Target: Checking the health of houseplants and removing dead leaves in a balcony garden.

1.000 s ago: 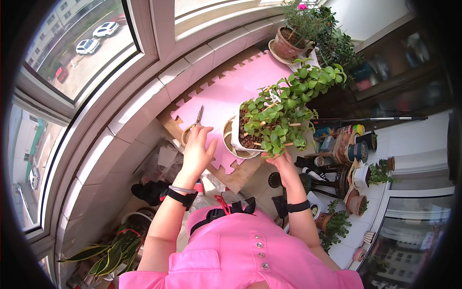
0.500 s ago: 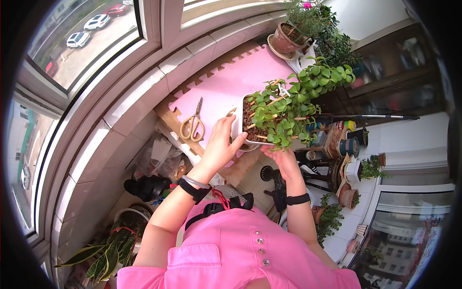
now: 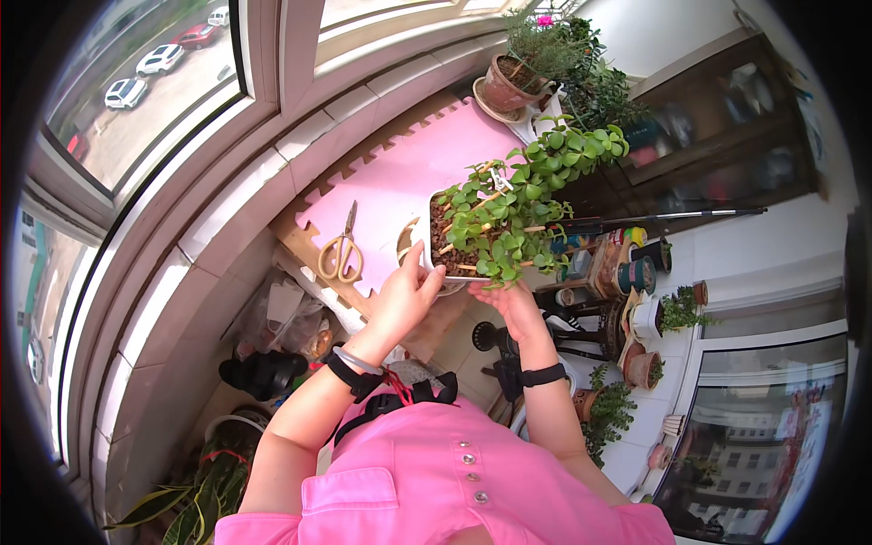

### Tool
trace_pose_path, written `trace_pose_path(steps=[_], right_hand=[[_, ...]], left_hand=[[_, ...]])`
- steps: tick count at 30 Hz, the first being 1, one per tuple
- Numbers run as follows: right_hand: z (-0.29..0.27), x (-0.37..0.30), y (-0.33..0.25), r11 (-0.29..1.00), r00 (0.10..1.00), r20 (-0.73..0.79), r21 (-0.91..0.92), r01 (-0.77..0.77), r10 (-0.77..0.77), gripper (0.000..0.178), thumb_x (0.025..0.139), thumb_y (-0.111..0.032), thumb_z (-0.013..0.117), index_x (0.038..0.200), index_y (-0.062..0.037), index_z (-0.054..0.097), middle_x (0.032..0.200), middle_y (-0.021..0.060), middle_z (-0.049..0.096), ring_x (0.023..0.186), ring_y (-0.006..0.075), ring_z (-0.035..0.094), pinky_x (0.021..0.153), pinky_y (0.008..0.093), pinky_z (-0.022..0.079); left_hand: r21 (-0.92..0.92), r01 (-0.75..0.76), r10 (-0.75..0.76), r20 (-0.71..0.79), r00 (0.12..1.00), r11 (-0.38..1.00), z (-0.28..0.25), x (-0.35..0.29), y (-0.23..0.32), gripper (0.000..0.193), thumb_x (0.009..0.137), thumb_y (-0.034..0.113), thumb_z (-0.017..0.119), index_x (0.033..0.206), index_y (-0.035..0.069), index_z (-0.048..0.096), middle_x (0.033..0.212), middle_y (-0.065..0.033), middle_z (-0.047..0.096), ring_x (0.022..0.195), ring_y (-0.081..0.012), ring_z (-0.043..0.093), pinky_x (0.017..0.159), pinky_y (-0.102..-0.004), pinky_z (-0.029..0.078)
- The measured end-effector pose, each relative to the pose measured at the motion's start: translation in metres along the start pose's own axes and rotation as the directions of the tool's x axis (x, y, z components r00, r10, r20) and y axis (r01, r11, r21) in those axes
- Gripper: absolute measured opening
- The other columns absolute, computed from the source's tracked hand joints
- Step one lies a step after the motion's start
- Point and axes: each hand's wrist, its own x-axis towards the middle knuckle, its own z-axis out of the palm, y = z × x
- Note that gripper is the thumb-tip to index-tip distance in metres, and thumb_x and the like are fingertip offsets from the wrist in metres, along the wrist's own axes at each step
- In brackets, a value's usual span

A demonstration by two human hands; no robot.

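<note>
A white rectangular plant pot [image 3: 429, 238] filled with reddish-brown grit stands at the near right of the pink foam mat [image 3: 363, 182]. Green round-leaved stems [image 3: 522, 218], propped by thin wooden sticks and a white clip [image 3: 499, 180], spill over its right side. My left hand [image 3: 406, 292] grips the pot's near left corner, thumb at the rim. Under the leaves at the near edge, my right hand [image 3: 510, 307] holds the pot; its fingertips are partly hidden. Scissors with tan handles [image 3: 340, 258] lie on the mat left of my left hand.
A terracotta pot [image 3: 510, 88] with a feathery plant stands at the mat's far end. The tiled window ledge [image 3: 300, 136] curves along the left. Shelves with several small pots [image 3: 645, 318] are on the right; plastic bags [image 3: 282, 304] lie below the mat's left edge.
The whole view has shifted, so everything sits further left in the picture. My left hand has slid nearer along the pot's corner, its fingers less spread. Both hands stay at the pot.
</note>
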Motion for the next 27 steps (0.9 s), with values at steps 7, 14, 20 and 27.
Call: trace_pose_path(steps=[7,14,20,27], right_hand=[[0.006,-0.002,-0.004,0.997,0.999,0.006,-0.058,-0.053,0.054,0.039,0.097,-0.031,0.044,0.125,-0.0034,0.045,0.107,0.0154,0.063,0.097,0.023,0.063,0.086,0.0332,0.047],[0.03,-0.013,-0.013,0.987,0.995,0.049,-0.141,-0.076,0.084,0.048,0.099,-0.039,0.037,0.129,-0.0025,0.039,0.112,0.0177,0.062,0.103,0.0247,0.061,0.09,0.0355,0.045],[0.033,-0.021,-0.014,0.968,0.986,0.129,-0.237,-0.077,0.11,0.046,0.099,-0.038,0.037,0.132,-0.0047,0.037,0.112,0.0158,0.062,0.105,0.0235,0.06,0.091,0.0347,0.045],[0.031,-0.022,-0.008,0.97,0.952,0.289,-0.24,-0.034,0.105,0.05,0.098,-0.03,0.044,0.137,-0.0036,0.025,0.111,0.0136,0.062,0.104,0.0202,0.059,0.092,0.033,0.045]], left_hand=[[-0.121,0.093,-0.096,-0.019,0.995,0.988,-0.001,0.009,0.0,0.054,0.086,0.026,0.055,0.13,-0.004,0.043,0.066,-0.0131,0.063,0.061,-0.0254,0.063,0.059,-0.0351,0.048],[-0.072,0.102,-0.104,-0.025,0.994,0.992,-0.019,0.031,0.0,0.052,0.076,0.022,0.054,0.125,0.004,0.054,0.065,-0.0092,0.064,0.061,-0.0185,0.064,0.062,-0.0325,0.05],[-0.07,0.144,-0.143,0.017,0.99,0.987,-0.03,0.045,0.013,0.043,0.077,0.02,0.053,0.117,0.008,0.061,0.064,-0.0072,0.063,0.06,-0.0138,0.063,0.062,-0.0285,0.049],[-0.084,0.2,-0.185,0.156,0.97,0.976,-0.051,0.063,0.016,0.041,0.082,0.019,0.053,0.119,0.004,0.059,0.07,-0.0061,0.063,0.061,-0.0118,0.06,0.059,-0.0259,0.048]])
